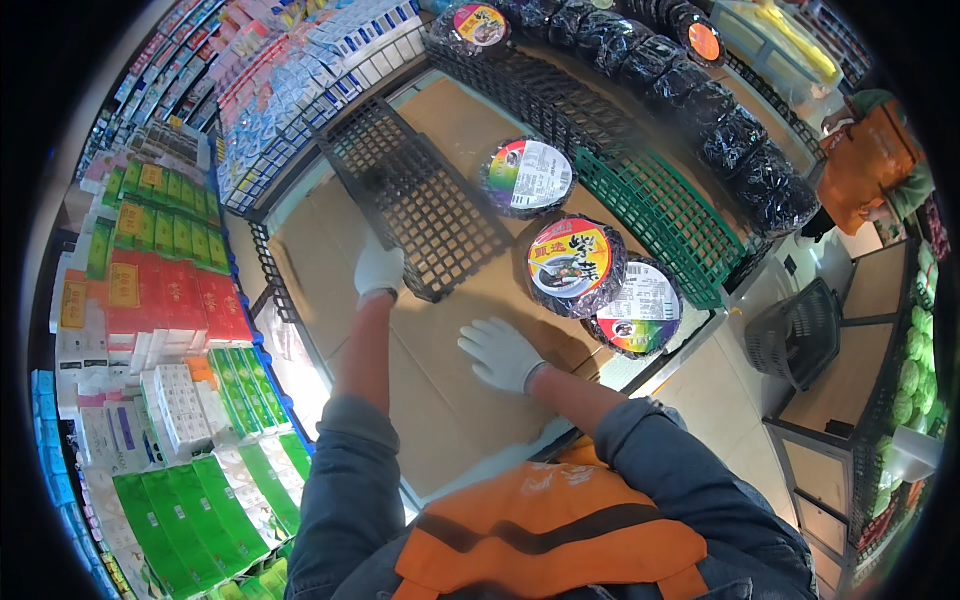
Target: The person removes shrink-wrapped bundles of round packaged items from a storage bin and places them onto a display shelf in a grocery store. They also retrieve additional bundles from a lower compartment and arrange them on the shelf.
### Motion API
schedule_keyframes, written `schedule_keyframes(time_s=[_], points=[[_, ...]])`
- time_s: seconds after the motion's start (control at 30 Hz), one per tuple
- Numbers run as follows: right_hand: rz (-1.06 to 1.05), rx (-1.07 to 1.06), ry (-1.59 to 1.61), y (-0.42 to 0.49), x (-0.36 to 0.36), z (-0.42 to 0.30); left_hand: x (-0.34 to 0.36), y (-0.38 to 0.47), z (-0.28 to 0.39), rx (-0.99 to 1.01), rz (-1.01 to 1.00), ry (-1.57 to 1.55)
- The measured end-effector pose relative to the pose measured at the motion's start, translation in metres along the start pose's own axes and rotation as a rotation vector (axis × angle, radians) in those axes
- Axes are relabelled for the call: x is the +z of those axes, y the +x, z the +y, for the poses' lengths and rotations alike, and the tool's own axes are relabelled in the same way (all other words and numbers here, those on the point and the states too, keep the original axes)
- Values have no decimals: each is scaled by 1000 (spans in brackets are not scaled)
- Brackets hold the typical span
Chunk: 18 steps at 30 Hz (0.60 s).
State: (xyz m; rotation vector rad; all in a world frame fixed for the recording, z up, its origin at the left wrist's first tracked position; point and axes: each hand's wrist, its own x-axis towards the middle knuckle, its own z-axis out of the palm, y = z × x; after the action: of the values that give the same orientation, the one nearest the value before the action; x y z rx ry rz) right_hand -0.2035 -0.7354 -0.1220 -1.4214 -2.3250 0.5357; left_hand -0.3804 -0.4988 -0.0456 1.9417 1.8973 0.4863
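My left hand point(378, 268), in a white glove, grips the near left edge of a black plastic lattice divider point(442, 217), which stands tilted over a cardboard-covered display surface point(390, 360). My right hand point(501, 355), gloved too, rests palm down on the cardboard with its fingers spread and nothing in it. Ahead and right of it are round packs of dried seaweed in clear wrap. One seaweed pack point(574, 266) with a red and yellow label overlaps another pack point(641, 307). A third pack point(528, 178) lies farther off.
Behind the packs runs a green plastic lattice divider point(660, 225). Rows of dark wrapped packs point(675, 90) fill the far side. Tissue packs point(180, 517) are stacked at left. A dark shopping basket point(795, 334) sits on the floor at right, near a person in an orange apron point(862, 169).
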Motion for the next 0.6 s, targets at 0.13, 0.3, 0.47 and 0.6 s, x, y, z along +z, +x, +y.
schedule_keyframes(time_s=[0.13,0.3,0.47,0.6], points=[[-1,-13,50,-12,-7,-8,4,-21,4,-38,10,25],[128,-28,211,-50,-24,-21,18,-33,9,-48,-26,22],[50,-50,315,-94,-47,-25,28,-51,0,81,45,-71],[139,22,286,-112,-72,-25,37,-51,-11,-34,-53,-166]])
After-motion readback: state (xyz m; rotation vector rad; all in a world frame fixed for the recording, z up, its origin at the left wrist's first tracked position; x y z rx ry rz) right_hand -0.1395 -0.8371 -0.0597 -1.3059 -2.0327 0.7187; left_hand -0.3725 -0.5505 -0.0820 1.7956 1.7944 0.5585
